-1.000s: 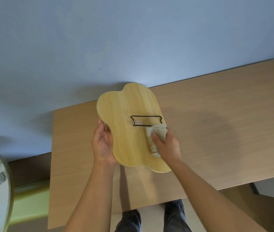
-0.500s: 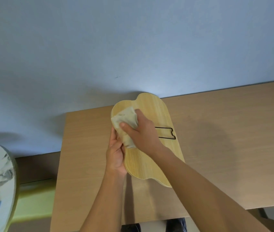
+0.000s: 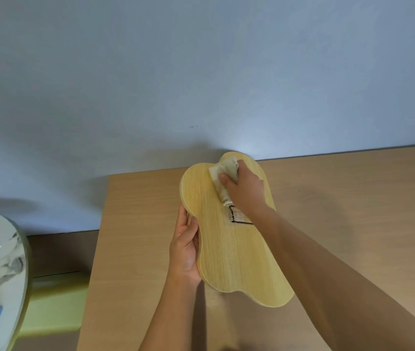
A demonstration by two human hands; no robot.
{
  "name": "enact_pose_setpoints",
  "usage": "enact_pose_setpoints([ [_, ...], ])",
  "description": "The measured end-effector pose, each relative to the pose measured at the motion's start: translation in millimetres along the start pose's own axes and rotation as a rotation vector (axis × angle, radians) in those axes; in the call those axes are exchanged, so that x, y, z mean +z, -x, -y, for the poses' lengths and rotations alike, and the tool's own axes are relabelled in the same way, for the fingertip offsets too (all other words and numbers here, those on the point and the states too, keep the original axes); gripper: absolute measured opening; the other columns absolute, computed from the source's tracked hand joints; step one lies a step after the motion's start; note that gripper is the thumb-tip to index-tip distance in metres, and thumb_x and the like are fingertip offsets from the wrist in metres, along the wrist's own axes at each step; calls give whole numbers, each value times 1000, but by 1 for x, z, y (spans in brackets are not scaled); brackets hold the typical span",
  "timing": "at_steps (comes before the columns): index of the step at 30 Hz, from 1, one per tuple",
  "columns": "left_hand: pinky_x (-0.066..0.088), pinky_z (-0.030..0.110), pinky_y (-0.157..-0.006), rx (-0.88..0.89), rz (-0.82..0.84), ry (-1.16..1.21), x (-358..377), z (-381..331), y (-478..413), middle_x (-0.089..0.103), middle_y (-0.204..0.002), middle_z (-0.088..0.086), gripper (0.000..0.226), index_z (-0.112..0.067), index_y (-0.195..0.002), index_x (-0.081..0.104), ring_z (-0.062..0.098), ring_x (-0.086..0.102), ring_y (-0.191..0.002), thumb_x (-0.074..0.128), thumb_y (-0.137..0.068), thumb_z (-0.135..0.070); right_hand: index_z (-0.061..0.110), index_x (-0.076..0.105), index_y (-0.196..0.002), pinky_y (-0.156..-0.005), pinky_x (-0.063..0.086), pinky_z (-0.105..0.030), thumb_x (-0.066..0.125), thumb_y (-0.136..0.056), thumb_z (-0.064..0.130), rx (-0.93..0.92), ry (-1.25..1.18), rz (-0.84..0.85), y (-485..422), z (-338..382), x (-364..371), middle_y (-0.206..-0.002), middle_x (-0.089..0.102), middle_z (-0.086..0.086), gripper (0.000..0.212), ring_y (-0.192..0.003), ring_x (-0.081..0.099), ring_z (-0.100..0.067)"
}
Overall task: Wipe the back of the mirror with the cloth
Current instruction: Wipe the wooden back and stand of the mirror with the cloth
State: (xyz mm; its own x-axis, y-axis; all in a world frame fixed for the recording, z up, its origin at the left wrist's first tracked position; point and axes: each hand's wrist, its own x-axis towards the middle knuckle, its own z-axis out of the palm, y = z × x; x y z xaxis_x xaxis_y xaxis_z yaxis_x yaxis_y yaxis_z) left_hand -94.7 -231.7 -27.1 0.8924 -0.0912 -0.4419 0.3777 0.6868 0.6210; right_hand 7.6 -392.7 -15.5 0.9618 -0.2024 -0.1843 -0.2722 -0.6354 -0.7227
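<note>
Near the centre of the frame the mirror was held back-up over the table, its wavy wooden back facing the camera. The left hand clasped its left edge at the waist. The right hand clenched the cloth, pressing it against the mirror's upper lobe, just above a black wire bracket.

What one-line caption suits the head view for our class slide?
Right hand presses a cloth on the mirror's wooden back while the left hand grips its edge above the table.
</note>
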Motion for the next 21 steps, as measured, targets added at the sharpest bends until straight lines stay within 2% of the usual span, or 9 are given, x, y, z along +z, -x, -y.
enact_pose_setpoints([
  [2, 33, 69, -120, -2, -8, 2, 1, 0, 0, 68, -142, 8, 55, -28, -154, 54, 34, 63, -127, 57, -102, -10, 23, 45, -103, -91, 46, -45, 58, -102, 41, 86, -14, -38, -12, -7, -9, -74, 55, 14, 22, -84, 62, -25],
  [3, 33, 70, -120, -3, -5, 6, 2, 0, 0, 67, -143, 8, 55, -28, -154, 55, 34, 62, -129, 58, -102, -11, 20, 48, -111, -85, 48, -43, 58, -102, 39, 97, -41, -71, -15, -8, -13, -78, 57, 12, 24, -86, 63, -26],
  [5, 35, 69, -119, -6, 12, 13, 3, -1, 1, 65, -146, 9, 56, -29, -154, 55, 36, 61, -131, 59, -101, -12, 14, 50, -130, -67, 44, -33, 62, -101, 39, 39, -143, -103, -15, 4, -17, -89, 62, 7, 40, -85, 62, -23],
  [7, 41, 66, -117, -1, 33, 26, 4, -3, 1, 67, -145, 9, 56, -31, -155, 54, 35, 64, -128, 58, -102, -11, 15, 53, -129, -62, 45, -31, 67, -97, 43, -71, -316, -1, -7, 29, -13, -95, 68, 5, 46, -83, 66, -18],
  [9, 52, 60, -108, 12, 47, 54, 5, -4, 1, 68, -145, 9, 55, -32, -155, 54, 32, 68, -125, 55, -104, -9, 18, 56, -122, -68, 55, -31, 70, -93, 47, -150, -395, 160, 1, 51, 0, -100, 73, 1, 44, -89, 70, -17],
  [11, 58, 53, -99, 12, 60, 63, 5, -6, 1, 65, -148, 10, 59, -32, -155, 53, 32, 69, -125, 56, -102, -6, 17, 58, -114, -77, 57, -36, 69, -94, 46, -191, -377, 224, 6, 60, 13, -99, 74, -2, 38, -91, 72, -20],
  [14, 57, 54, -100, 4, 40, 24, -1, -2, 0, 60, -156, 8, 76, -33, -155, 53, 35, 62, -136, 62, -91, 7, 19, 61, -110, -82, 60, -47, 66, -97, 44, -138, -391, 197, -1, 42, 16, -96, 75, -1, 29, -89, 73, -21],
  [16, 58, 53, -101, 8, 22, 7, -2, -2, -2, 60, -155, 7, 82, -32, -154, 55, 35, 62, -136, 63, -84, 10, 22, 59, -106, -82, 60, -51, 63, -97, 47, -83, -321, 134, -12, 20, 8, -91, 74, 1, 26, -86, 72, -23],
  [21, 57, 52, -103, 12, 28, 18, -1, -1, -2, 63, -153, 9, 78, -30, -150, 59, 31, 66, -131, 62, -82, 10, 21, 57, -121, -101, 49, -52, 57, -98, 56, 154, -110, -7, -37, -52, -11, -87, 68, 7, 41, -101, 70, -30],
])
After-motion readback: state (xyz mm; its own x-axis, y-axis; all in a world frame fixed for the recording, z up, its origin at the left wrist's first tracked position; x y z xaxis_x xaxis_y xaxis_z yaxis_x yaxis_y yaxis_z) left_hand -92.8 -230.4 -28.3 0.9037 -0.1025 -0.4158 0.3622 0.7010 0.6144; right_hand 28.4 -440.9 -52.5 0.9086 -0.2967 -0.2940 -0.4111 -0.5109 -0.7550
